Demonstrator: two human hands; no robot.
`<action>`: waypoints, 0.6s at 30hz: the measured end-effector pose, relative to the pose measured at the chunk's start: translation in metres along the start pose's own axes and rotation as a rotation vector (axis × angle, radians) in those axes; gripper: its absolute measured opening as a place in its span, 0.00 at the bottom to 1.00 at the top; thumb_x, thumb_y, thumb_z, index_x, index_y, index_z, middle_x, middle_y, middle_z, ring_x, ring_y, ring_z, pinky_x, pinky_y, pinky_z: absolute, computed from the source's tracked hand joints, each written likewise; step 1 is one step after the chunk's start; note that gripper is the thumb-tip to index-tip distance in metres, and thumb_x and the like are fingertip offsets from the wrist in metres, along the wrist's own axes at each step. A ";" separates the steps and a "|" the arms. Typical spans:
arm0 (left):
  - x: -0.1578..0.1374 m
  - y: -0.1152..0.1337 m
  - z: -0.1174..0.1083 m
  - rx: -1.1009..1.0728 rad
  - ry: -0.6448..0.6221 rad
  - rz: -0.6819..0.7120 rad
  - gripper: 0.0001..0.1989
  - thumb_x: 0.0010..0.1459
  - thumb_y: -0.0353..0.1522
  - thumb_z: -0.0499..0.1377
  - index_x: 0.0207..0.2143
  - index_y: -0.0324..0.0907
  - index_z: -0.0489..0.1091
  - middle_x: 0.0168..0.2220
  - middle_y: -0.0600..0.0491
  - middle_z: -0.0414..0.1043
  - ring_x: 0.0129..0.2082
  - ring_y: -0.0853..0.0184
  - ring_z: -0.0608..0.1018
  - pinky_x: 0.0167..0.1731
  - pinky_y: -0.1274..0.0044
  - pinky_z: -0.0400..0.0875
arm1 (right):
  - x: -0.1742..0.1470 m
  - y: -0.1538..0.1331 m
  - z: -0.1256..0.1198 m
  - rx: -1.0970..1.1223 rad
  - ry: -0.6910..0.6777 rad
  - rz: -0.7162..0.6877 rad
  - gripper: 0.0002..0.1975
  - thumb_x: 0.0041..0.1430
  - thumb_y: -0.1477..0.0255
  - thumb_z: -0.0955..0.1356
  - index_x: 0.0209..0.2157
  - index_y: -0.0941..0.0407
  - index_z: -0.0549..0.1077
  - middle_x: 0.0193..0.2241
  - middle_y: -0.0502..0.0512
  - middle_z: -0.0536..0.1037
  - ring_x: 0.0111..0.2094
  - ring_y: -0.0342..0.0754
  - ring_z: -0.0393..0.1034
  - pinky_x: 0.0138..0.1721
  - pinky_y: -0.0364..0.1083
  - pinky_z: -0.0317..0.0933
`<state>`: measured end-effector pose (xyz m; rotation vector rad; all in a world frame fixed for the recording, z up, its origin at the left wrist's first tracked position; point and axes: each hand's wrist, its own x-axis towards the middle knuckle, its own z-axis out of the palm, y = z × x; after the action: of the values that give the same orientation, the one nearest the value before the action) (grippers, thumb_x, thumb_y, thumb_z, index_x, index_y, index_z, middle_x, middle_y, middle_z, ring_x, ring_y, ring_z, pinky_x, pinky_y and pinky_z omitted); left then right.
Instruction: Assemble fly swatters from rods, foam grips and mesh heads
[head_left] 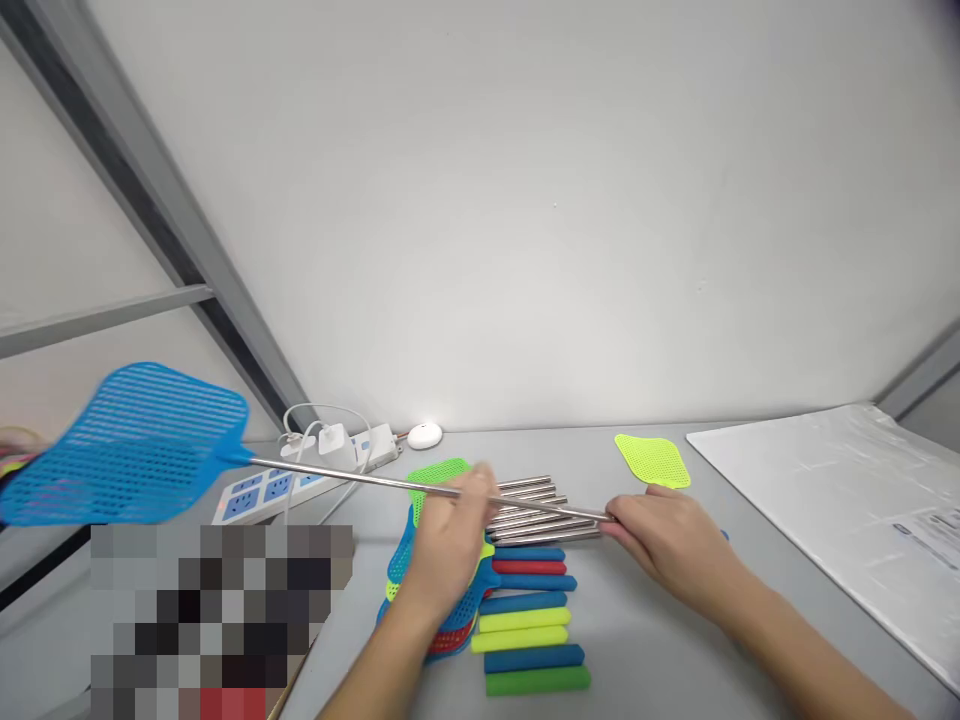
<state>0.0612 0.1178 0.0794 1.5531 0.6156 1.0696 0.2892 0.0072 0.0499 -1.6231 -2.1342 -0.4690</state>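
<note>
A blue fly swatter (150, 440) with a thin metal rod stretches across the view, its head raised at the left. My left hand (450, 540) is closed around the middle of the rod. Near the rod's right end, my right hand (667, 545) grips with its fingers closed; a small bit of blue shows past its knuckles, and I cannot tell what it belongs to. Below the rod lie several metal rods (536, 500) and a column of blue, red, yellow and green handles (525, 618). My left hand partly hides a pile of coloured swatter heads (405, 555).
A yellow swatter head (654, 462) lies behind my right hand. White plastic packaging (832, 530) covers the table's right side. At the back left are a power strip (255, 495) with plugs and cords, and a white round device (425, 435). A pixelated area blurs the lower left.
</note>
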 end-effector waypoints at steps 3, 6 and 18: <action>0.010 0.007 -0.023 -0.078 0.103 0.088 0.24 0.67 0.39 0.49 0.17 0.43 0.54 0.18 0.59 0.49 0.21 0.70 0.56 0.25 0.74 0.53 | -0.005 0.017 -0.002 -0.031 -0.018 0.014 0.16 0.72 0.67 0.57 0.28 0.54 0.62 0.19 0.45 0.67 0.19 0.43 0.55 0.30 0.45 0.47; 0.015 0.010 -0.032 -0.106 0.158 0.153 0.24 0.68 0.36 0.49 0.17 0.43 0.53 0.17 0.58 0.51 0.21 0.69 0.57 0.25 0.74 0.54 | -0.007 0.031 -0.007 -0.053 0.003 0.025 0.15 0.71 0.67 0.57 0.28 0.54 0.63 0.21 0.46 0.69 0.21 0.44 0.58 0.32 0.46 0.50; 0.025 0.022 -0.043 -0.273 0.438 0.166 0.24 0.65 0.32 0.51 0.15 0.43 0.52 0.15 0.59 0.49 0.19 0.72 0.57 0.27 0.77 0.61 | -0.018 0.080 -0.028 -0.126 0.058 0.170 0.15 0.70 0.63 0.59 0.30 0.53 0.65 0.23 0.47 0.68 0.25 0.45 0.60 0.42 0.50 0.53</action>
<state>0.0315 0.1541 0.1080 1.1524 0.6081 1.5723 0.3742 -0.0012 0.0659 -1.8185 -1.9394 -0.5987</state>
